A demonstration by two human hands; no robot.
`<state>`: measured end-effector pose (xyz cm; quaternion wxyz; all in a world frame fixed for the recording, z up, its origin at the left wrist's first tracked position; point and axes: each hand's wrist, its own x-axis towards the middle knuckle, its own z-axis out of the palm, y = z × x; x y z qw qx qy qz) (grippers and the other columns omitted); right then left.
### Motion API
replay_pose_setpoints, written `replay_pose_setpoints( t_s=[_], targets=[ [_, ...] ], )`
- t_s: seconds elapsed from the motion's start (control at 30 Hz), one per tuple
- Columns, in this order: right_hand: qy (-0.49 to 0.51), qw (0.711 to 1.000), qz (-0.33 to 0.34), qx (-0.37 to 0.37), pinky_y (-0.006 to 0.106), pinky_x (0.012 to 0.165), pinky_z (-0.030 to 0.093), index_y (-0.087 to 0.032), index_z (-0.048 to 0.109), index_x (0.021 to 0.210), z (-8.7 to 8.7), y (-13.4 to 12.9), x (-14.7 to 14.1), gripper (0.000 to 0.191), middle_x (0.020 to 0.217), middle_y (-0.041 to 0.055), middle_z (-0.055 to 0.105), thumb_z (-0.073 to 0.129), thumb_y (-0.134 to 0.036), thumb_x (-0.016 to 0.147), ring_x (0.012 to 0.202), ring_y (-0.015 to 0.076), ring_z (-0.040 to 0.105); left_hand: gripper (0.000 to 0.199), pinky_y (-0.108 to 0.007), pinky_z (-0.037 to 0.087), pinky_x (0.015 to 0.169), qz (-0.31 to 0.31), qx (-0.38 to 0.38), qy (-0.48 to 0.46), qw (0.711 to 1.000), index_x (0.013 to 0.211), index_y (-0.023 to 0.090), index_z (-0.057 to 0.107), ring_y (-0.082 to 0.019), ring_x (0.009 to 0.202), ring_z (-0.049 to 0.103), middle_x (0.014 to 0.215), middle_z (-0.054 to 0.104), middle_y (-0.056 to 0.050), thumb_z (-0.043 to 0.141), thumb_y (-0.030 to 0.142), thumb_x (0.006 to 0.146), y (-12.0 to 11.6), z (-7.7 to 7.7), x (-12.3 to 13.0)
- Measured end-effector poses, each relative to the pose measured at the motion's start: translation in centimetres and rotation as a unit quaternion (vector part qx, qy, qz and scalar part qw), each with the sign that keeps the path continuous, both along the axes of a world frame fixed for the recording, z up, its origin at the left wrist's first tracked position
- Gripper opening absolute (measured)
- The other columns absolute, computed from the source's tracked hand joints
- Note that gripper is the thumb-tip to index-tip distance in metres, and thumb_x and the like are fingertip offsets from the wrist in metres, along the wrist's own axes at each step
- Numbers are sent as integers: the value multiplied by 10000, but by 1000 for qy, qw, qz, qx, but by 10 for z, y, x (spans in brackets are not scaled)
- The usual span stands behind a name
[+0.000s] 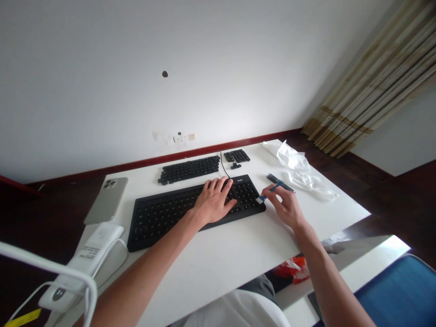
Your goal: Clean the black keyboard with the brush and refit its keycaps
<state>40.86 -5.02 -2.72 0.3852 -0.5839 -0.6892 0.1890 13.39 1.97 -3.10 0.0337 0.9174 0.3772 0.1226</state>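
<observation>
Keyboard (153, 220) lies on the white desk (218, 261), detached keycaps (190, 168) beyond it. My left hand (214, 200) rests flat across it, fingers spread; my right hand (284, 204) pinches a blue-handled brush (261, 199) at its right end. This looks like brushing; a stroke calls for light pressure and a steady keyboard.

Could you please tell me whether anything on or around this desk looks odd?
The keyboard looks stripped: its keycaps apparently lie grouped behind it. Crumpled plastic is strewn at right, and the wall has a dark hole.
</observation>
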Motion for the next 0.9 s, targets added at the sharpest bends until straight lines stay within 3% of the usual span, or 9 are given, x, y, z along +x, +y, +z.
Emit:
replay_pose_setpoints(
  t_s=[0.13,0.57,0.73,0.9],
  targets=[
    [2,1000,21,-16,352,677,480,-218,720,930,-1,0,2,321,897,58,734,540,-452,1055,812,232,654,641,-540,361,1193,4,-1,1,1000,1592,161,427,-353,1445,471,1651,438,-170,423,553,1085,-1,-1,1],
    [-2,1000,1,-19,347,665,496,-218,739,912,-6,1,2,343,921,54,760,562,-481,1044,763,217,664,642,-530,344,1206,3,-9,-5,1000,1594,163,422,-350,1454,452,1655,432,-158,427,547,1080,0,0,1],
    [40,999,-2,-13,381,785,539,-215,753,921,-7,0,5,356,969,74,764,588,-512,1027,880,255,704,657,-541,334,1201,3,-26,3,1000,1599,159,414,-362,1451,446,1662,416,-173,408,557,1077,0,1,1],
    [63,995,35,-73,393,774,564,-213,775,937,-6,0,14,398,947,80,774,628,-579,988,847,255,713,637,-544,318,1193,-1,-29,-11,1000,1600,178,409,-367,1437,446,1655,416,-164,398,536,1073,1,-2,1]
  ],
)
